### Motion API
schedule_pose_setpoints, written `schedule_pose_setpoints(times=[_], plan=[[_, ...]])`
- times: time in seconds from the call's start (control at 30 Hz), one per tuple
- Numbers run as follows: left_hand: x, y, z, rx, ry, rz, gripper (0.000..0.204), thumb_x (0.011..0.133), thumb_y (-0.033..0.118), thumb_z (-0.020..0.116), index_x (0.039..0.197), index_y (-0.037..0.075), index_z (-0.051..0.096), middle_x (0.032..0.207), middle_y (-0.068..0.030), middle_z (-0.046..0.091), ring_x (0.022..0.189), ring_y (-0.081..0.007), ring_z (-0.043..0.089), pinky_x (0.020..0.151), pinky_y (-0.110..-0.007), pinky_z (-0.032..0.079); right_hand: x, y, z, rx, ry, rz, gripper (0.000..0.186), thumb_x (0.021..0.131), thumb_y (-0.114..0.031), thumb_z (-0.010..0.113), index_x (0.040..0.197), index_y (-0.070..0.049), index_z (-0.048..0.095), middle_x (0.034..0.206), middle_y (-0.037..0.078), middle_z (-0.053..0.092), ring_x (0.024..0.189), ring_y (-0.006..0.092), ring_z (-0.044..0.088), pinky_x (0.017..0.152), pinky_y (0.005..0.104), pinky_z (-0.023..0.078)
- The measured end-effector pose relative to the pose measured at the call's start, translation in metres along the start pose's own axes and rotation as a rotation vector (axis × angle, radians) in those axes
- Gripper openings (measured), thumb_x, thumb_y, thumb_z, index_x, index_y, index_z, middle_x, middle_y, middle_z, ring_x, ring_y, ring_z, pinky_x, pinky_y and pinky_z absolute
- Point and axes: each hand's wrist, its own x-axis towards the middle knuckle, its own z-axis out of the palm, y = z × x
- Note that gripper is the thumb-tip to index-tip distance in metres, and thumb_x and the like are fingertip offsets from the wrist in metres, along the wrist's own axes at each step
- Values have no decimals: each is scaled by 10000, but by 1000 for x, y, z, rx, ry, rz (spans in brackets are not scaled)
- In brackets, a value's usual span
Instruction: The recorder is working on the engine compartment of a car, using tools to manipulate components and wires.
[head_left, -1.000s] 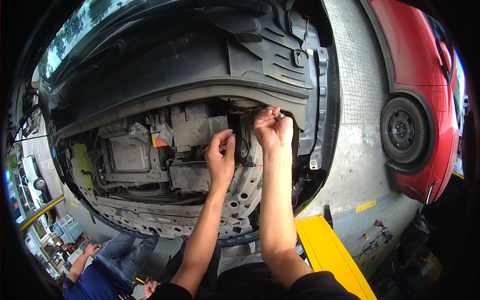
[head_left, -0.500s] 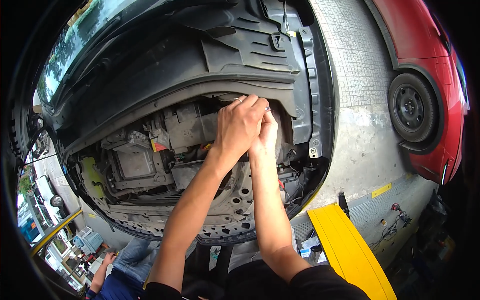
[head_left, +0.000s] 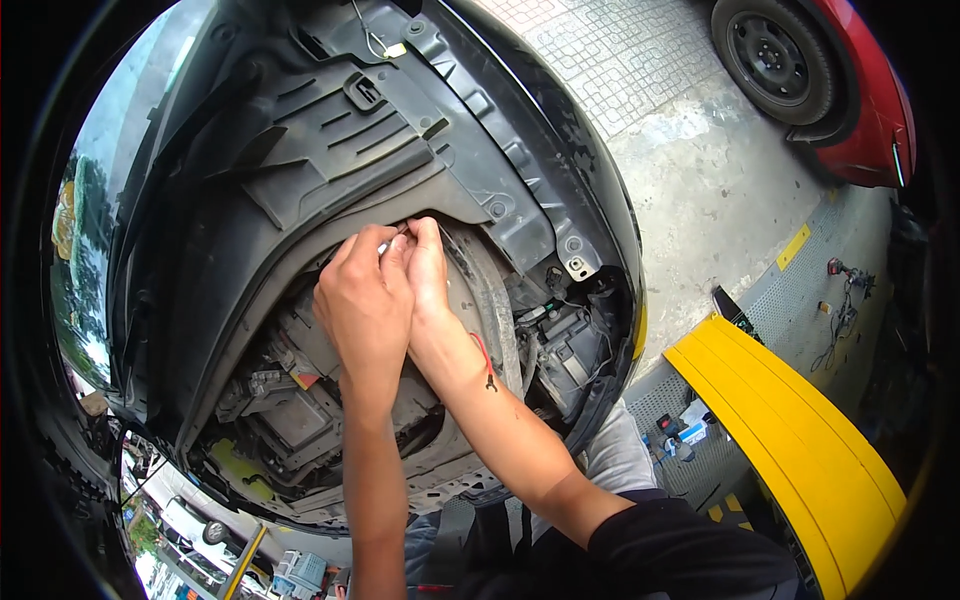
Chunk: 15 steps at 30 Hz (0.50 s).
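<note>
My left hand [head_left: 362, 300] and my right hand [head_left: 428, 270] meet at the lower lip of a grey-black plastic panel [head_left: 440, 205] over an engine bay. Fingers of both are closed around a small silvery piece [head_left: 386, 246], largely hidden between them. My left hand lies over part of the right one. Beside my right forearm, a thin red wire [head_left: 481, 348] ends in a dark clip [head_left: 490, 383]. Engine parts [head_left: 300, 415] show below my hands and more [head_left: 565, 355] to the right.
A yellow lift ramp [head_left: 780, 420] runs at lower right beside grey perforated flooring and tools [head_left: 840, 268]. A red car with a black wheel [head_left: 770, 55] stands at upper right on paving. A windscreen [head_left: 90, 270] curves along the left; a blue-grey plastic case [head_left: 298, 572] sits at the bottom.
My left hand moved up and right to join my right hand, closing over it. The view has turned, shifting the engine bay. The co-worker at lower left is now largely out of sight.
</note>
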Motion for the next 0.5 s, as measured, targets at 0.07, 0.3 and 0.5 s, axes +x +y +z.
schedule_pose_setpoints(times=[0.07, 0.3, 0.5], plan=[[5, 0, -3, 14, -62, 40, 120, 925, 98, 703, 993, 4, 731, 871, -208, 725, 792, -417, 701, 704, -443, 530, 1, -7, -9, 95, -158, 149, 249, 1008, -342, 547, 921, -112, 585, 714, 13, 615, 589, 145, 592, 563, 315, 504], [-1, 1, -11, 61, -102, -45, 112, 921, 104, 699, 987, 21, 733, 884, -185, 730, 803, -392, 713, 693, -444, 534, -6, 12, -17, 275, -182, 74, 249, 1042, -332, 540, 945, -114, 612, 773, 21, 652, 678, 137, 624, 664, 299, 529], [-21, -8, 0, 42, -79, -17, 137, 934, 89, 694, 1047, 47, 756, 941, -153, 745, 825, -372, 720, 719, -434, 546, -10, 8, -44, 163, -177, 82, 217, 1079, -297, 539, 975, -111, 581, 823, 20, 644, 699, 117, 595, 609, 253, 472]])
